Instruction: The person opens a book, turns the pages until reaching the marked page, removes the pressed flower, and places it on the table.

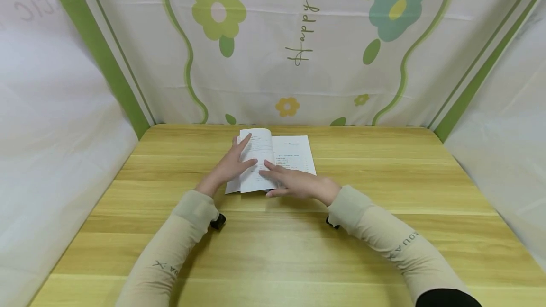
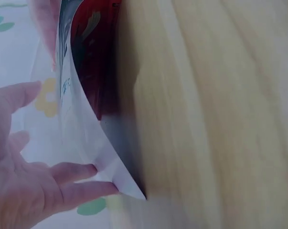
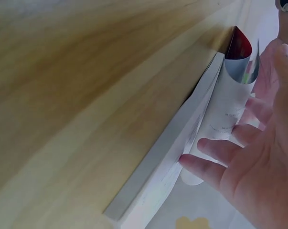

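Observation:
A book (image 1: 294, 148) lies open on the wooden table, with printed text on both visible sides. Its left leaves (image 1: 258, 143) arch up near the spine. My left hand (image 1: 230, 165) is at the outer left side, fingers spread and touching the page. In the left wrist view, two extended fingertips (image 2: 108, 188) meet the white sheet, and a dark red surface (image 2: 91, 67) shows beneath it. My right hand (image 1: 298, 184) reaches over the book near the spine, fingers extended. In the right wrist view, its fingertips (image 3: 189, 160) touch the pages beside the curved part (image 3: 225, 102).
The wood-grain table (image 1: 273, 255) extends around the book. Behind it hangs a white curtain (image 1: 256, 75) with flowers and lettering, and white fabric walls (image 1: 55, 122) stand at both sides. Dark wrist devices (image 1: 218, 221) sit below the sleeve cuffs.

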A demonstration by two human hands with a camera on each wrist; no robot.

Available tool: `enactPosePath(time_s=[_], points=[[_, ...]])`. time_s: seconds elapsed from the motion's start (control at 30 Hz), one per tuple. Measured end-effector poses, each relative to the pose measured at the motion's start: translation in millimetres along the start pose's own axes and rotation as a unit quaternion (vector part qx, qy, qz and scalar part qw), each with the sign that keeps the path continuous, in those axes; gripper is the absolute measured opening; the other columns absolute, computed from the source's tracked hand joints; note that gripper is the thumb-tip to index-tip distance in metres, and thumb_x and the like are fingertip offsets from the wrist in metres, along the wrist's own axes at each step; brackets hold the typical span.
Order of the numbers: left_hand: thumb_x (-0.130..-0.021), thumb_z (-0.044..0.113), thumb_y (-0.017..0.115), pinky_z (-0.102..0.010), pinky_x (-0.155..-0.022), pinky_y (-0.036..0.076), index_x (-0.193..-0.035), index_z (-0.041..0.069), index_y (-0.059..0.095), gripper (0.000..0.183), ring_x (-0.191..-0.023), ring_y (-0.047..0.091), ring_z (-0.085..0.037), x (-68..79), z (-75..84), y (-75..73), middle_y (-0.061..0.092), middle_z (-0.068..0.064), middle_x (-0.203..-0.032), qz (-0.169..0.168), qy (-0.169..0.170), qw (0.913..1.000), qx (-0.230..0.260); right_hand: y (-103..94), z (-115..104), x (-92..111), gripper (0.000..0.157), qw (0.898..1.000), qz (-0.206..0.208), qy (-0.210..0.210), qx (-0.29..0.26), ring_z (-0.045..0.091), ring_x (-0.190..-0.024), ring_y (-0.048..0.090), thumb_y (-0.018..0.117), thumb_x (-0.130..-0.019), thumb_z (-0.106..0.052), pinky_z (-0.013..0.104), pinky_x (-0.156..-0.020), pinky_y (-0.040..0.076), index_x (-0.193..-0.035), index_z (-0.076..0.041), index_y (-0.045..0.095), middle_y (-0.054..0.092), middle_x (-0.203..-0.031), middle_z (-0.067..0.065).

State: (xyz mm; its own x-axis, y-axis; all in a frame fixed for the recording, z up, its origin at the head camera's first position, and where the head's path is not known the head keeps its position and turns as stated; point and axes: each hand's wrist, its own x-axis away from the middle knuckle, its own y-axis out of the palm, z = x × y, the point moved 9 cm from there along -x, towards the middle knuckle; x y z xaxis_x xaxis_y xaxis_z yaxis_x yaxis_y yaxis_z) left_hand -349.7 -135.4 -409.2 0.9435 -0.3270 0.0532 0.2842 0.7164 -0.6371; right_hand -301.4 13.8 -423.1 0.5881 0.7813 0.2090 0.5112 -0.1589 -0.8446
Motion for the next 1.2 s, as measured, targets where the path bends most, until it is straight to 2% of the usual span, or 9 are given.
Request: enactPosePath(time_s=[0.03, 0.2, 0.37, 0.53, 0.7, 0.87, 0.97, 1.07, 1.2], points=[[-0.105, 0.029, 0.06, -0.069, -0.116, 0.016, -0.167, 0.019, 0.012, 0.079, -0.15, 0.007, -0.052, -0.2, 0.0, 1.3, -0.021, -0.026, -0.164, -0.004, -0.005, 0.9999, -0.013, 0.2, -1, 0, 0.077, 1.0, -0.001, 0.001, 0.005, 0.032, -0.154, 0.017, 0.056, -0.102, -0.056, 0.049, -0.12, 0.026, -0.165, -0.026, 0.025, 0.001, -0.172, -0.004], [-0.109, 0.034, 0.05, -0.069, -0.115, 0.021, -0.164, 0.017, 0.029, 0.061, -0.145, 0.019, -0.058, -1.8, -0.1, 10.5, -0.022, -0.03, -0.163, -0.032, -0.025, 0.9961, -0.079, 1.0, -5, -2, 0.074, 1.0, -0.005, 0.001, 0.025, 0.03, -0.152, 0.027, 0.055, -0.103, -0.054, 0.048, -0.118, 0.031, -0.164, -0.024, 0.028, 0.002, -0.172, 0.0], [-0.112, 0.041, 0.037, -0.069, -0.115, 0.021, -0.162, 0.015, 0.03, 0.057, -0.145, 0.02, -0.058, -1.4, 1.4, 20.1, -0.019, -0.027, -0.164, -0.063, -0.029, 0.9901, -0.122, 1.3, -5, -3, 0.075, 0.999, -0.009, 0.004, 0.037, 0.031, -0.149, 0.032, 0.053, -0.103, -0.056, 0.05, -0.116, 0.034, -0.165, -0.025, 0.026, 0.001, -0.172, 0.0], [-0.113, 0.043, 0.032, -0.069, -0.115, 0.02, -0.162, 0.012, 0.029, 0.058, -0.145, 0.017, -0.059, -1.7, 3.3, 22.4, -0.013, -0.026, -0.166, -0.065, -0.03, 0.9867, -0.146, -0.7, 3, 2, 0.079, 1.0, -0.014, 0.015, 0.007, 0.031, -0.15, 0.03, 0.055, -0.102, -0.055, 0.048, -0.118, 0.031, -0.166, -0.026, 0.02, -0.002, -0.172, -0.002], [-0.113, 0.043, 0.032, -0.07, -0.116, 0.013, -0.162, 0.008, 0.027, 0.06, -0.143, 0.006, -0.065, -2.4, 3.5, 20.8, -0.011, -0.026, -0.166, -0.055, -0.042, 0.9842, -0.163, -4.8, 17, 10, 0.079, 1.0, -0.006, 0.017, 0.011, 0.032, -0.151, 0.028, 0.058, -0.103, -0.049, 0.047, -0.12, 0.027, -0.166, -0.02, 0.019, 0.001, -0.172, 0.006], [-0.111, 0.046, 0.036, -0.064, -0.12, 0.004, -0.161, 0.001, 0.024, 0.069, -0.147, 0.005, -0.059, -4.1, 4.8, 22.3, -0.007, -0.025, -0.167, -0.061, -0.037, 0.9816, -0.177, -8.8, 30, 20, 0.082, 1.0, -0.004, 0.023, 0.021, 0.036, -0.152, 0.025, 0.062, -0.102, -0.045, 0.05, -0.12, 0.025, -0.165, -0.013, 0.022, 0.007, -0.171, 0.014], [-0.11, 0.048, 0.038, -0.061, -0.121, 0.0, -0.16, -0.005, 0.019, 0.076, -0.15, 0.007, -0.052, -5.6, 4.2, 26.0, -0.001, -0.025, -0.167, -0.075, -0.036, 0.98, -0.181, -9.8, 38, 26, 0.084, 0.999, -0.009, 0.031, 0.025, 0.037, -0.153, 0.021, 0.068, -0.099, -0.044, 0.051, -0.121, 0.023, -0.164, -0.01, 0.026, 0.011, -0.169, 0.017], [-0.108, 0.051, 0.043, -0.057, -0.122, -0.004, -0.16, -0.007, 0.012, 0.084, -0.152, 0.001, -0.047, -5.9, 1.3, 30.5, 0.001, -0.023, -0.168, -0.094, -0.052, 0.9796, -0.17, -10.1, 45, 32, 0.086, 0.999, -0.018, 0.042, 0.029, 0.037, -0.153, 0.018, 0.073, -0.095, -0.042, 0.051, -0.121, 0.021, -0.162, -0.008, 0.03, 0.015, -0.168, 0.019], [-0.105, 0.054, 0.05, -0.056, -0.122, -0.006, -0.162, -0.003, 0.002, 0.094, -0.151, -0.007, -0.048, -3.7, 0.9, 34.8, -0.002, -0.022, -0.168, -0.115, -0.064, 0.9774, -0.165, -11.9, 51, 39, 0.085, 0.998, -0.024, 0.054, 0.027, 0.038, -0.154, 0.017, 0.077, -0.092, -0.04, 0.052, -0.121, 0.02, -0.159, -0.005, 0.037, 0.018, -0.167, 0.021]])
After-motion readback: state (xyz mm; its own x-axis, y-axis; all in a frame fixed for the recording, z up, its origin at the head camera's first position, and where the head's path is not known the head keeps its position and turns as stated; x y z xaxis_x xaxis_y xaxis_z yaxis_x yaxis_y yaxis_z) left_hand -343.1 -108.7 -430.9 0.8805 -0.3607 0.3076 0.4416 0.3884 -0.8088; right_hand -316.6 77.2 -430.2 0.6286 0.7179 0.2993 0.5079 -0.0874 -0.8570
